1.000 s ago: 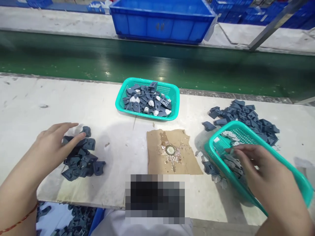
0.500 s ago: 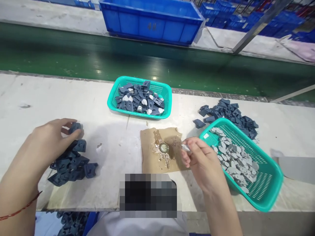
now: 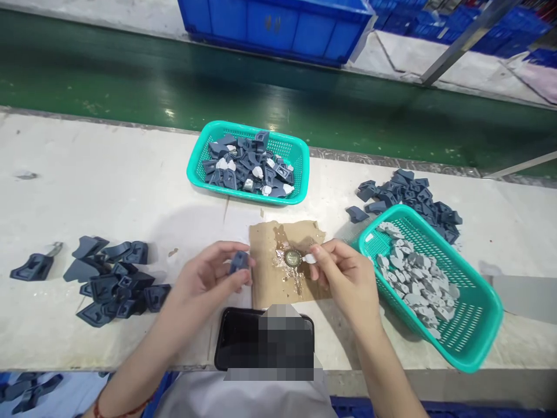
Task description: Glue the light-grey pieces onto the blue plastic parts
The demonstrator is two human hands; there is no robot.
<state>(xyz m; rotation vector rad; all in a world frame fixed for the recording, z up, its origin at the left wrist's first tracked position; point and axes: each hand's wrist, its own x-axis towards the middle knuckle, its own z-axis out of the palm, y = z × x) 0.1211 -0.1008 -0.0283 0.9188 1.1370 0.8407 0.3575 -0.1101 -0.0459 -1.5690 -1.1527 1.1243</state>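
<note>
Between its thumb and fingers my left hand (image 3: 213, 278) grips a dark blue-grey piece (image 3: 239, 262), just left of a brown cardboard sheet (image 3: 265, 290). My right hand (image 3: 348, 273) pinches a small white piece (image 3: 309, 258) over the cardboard, close beside a small round dish (image 3: 293, 258) with clear, shiny liquid around it. A green basket (image 3: 478, 348) of light grey pieces (image 3: 418, 278) stands right of my right hand. Left of my left hand lies a pile of dark pieces (image 3: 113, 284).
Behind the cardboard is another green basket (image 3: 248, 197) holding dark and white pieces. More dark pieces (image 3: 409, 194) lie at the right. A black phone (image 3: 239, 339) rests at the front edge. A blue crate (image 3: 274, 29) stands beyond the green strip (image 3: 130, 81).
My left hand has moved right from the dark pile to the cardboard's left edge, carrying a dark piece. My right hand has brought the white piece left to the round dish. The view has shifted slightly.
</note>
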